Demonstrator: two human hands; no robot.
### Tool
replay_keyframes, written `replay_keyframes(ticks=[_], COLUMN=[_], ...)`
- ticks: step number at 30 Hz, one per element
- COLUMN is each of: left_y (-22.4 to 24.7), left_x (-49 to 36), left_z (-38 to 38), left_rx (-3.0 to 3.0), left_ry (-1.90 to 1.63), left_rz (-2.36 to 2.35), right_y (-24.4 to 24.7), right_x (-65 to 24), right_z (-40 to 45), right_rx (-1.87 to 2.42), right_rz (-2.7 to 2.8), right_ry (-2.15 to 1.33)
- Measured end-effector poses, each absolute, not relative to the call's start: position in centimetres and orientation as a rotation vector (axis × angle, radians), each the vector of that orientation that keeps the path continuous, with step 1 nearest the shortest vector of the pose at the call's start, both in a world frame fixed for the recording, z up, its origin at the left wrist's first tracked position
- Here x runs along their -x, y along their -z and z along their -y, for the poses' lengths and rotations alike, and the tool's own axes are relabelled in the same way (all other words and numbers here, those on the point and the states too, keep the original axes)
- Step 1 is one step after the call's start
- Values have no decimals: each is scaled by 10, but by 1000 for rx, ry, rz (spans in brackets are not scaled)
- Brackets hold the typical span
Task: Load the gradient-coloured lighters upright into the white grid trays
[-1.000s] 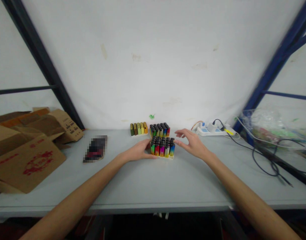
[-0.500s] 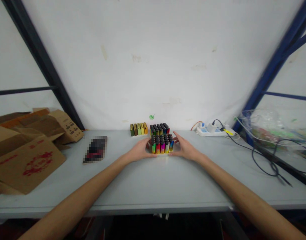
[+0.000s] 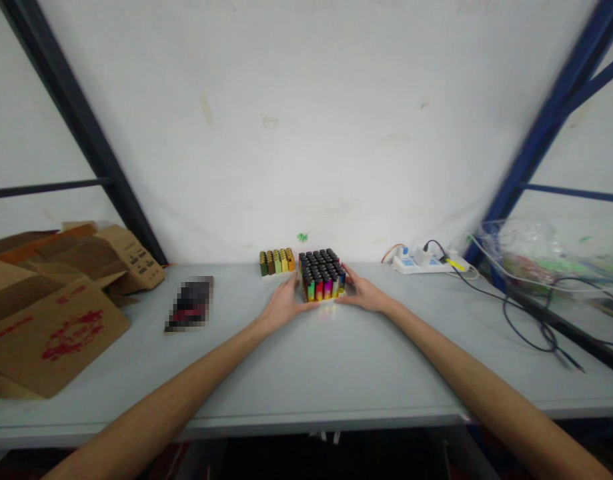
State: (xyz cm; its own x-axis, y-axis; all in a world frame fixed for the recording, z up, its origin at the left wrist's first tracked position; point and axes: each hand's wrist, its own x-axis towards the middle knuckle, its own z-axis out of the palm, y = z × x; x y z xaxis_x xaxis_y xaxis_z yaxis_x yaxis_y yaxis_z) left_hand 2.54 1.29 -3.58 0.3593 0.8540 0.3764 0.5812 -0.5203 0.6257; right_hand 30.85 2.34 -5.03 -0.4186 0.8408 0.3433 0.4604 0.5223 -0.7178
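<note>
A tray of upright lighters (image 3: pixel 324 289) with black tops and bright multicoloured bodies rests on the grey table, directly in front of another block of black-topped lighters (image 3: pixel 319 255). At its left side is my left hand (image 3: pixel 285 305), thumb along the front bottom edge, closed on the tray. My right hand (image 3: pixel 365 293) grips the opposite side in the same way, its thumb at the front corner. Some fingers of both hands are hidden behind the lighters. Just left of the rear block stands a tray of yellow, green and brown lighters (image 3: pixel 277 262) near the wall.
Opened cardboard boxes (image 3: pixel 81 327) lie at the left, with a blurred-out dark item (image 3: pixel 190 304) beside them. A white power strip (image 3: pixel 419 261) with plugs sits at the back right. Black cable (image 3: pixel 529 333) and clear plastic bags (image 3: pixel 536 250) lie further right.
Both hands have pushed the tray of lighters back toward the wall. The gap to the rear block has closed, and the two now look like one block.
</note>
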Motion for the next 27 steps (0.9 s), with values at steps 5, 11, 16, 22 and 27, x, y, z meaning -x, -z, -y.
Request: replay_keyframes(ticks=[5, 11, 16, 22, 27], left_y=[34, 35, 38, 42, 40], left_x=[-28, -28, -26, -24, -20], left_z=[-15, -19, -22, -26, -28], left_rx=[-2158, -2124, -2118, -2128, -2137], left_ry=[-980, -975, -976, -965, -944], left_rz=[-1125, -1123, -1080, -1020, -915], right_y=[51, 50, 51, 54, 53], right_x=[-309, -307, -305, -300, -294], right_z=[-26, -26, -25, -24, -18], right_rx=[1131, 1140, 1090, 1039, 1017], right_rz=[2004, 2015, 2024, 1996, 1968], right_ry=[-733, -725, -718, -739, -750])
